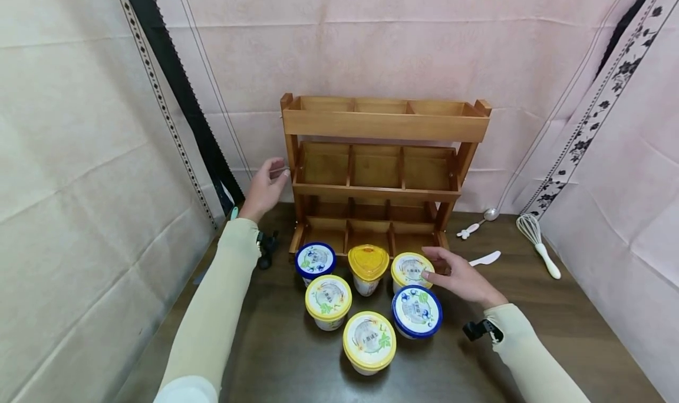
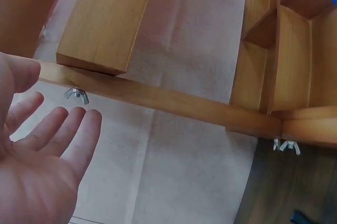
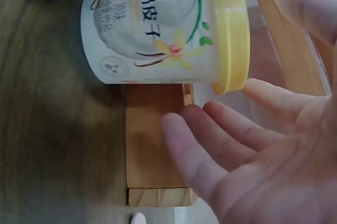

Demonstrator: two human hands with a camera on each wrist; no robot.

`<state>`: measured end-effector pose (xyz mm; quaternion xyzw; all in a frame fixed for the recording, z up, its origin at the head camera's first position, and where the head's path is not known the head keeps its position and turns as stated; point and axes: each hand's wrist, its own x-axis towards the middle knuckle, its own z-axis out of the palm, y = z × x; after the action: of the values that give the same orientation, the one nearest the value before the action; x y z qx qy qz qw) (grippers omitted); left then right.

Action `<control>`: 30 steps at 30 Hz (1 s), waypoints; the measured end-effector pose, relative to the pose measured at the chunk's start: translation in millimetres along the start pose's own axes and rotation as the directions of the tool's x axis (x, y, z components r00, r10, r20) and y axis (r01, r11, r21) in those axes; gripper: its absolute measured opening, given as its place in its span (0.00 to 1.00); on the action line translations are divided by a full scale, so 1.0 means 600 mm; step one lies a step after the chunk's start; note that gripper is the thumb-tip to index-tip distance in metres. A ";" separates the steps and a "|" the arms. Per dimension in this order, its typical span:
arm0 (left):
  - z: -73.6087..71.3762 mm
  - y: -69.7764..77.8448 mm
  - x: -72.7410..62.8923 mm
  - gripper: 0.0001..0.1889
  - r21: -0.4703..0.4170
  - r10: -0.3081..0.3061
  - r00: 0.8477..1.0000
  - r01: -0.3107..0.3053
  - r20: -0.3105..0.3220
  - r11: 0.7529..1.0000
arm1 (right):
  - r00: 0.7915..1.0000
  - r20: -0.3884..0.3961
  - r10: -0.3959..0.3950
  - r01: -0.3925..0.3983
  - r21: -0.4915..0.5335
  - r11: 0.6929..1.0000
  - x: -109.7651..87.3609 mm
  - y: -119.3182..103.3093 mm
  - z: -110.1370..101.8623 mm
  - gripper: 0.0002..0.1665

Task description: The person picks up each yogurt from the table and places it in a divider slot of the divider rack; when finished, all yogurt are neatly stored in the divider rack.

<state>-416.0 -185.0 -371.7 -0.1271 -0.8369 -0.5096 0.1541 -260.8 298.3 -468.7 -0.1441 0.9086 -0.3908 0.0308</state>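
By the rack [image 1: 376, 193], you're holding your left hand [image 1: 266, 188] spread; your right hand [image 1: 460, 277], spread, is bracketing a yellow-lidded tub [image 1: 411, 268].

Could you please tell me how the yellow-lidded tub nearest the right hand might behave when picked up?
The yellow-lidded tub looks fairly stiff, since its wall shows no dents. Its smooth-looking surface might be slightly slippery. Being round, it could roll if tipped over. The closed lid hides its contents, so weight is uncertain.
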 end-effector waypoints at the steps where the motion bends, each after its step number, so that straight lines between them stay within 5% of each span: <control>1: 0.002 0.001 0.005 0.28 -0.017 -0.002 1.000 0.002 0.002 1.000 | 1.000 0.013 -0.002 0.002 0.007 1.000 0.000 0.002 0.001 0.43; 6: 0.007 0.005 0.017 0.26 -0.072 -0.034 0.999 0.034 0.007 0.997 | 0.997 0.073 -0.036 0.032 0.064 0.997 0.000 0.004 0.006 0.44; 17: 0.022 -0.003 0.034 0.21 -0.012 -0.034 0.998 0.034 -0.046 0.999 | 0.987 0.131 -0.091 0.073 0.136 0.988 -0.001 0.025 0.012 0.46; 30: 0.027 -0.010 0.037 0.22 -0.112 -0.056 0.998 0.052 -0.031 0.992 | 0.973 0.193 -0.124 0.081 0.214 0.973 0.009 0.033 0.012 0.58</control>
<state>-440.6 -171.9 -374.9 -0.1041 -0.8076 -0.5616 0.1471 -269.2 304.9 -487.5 -0.2267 0.8468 -0.4663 0.1187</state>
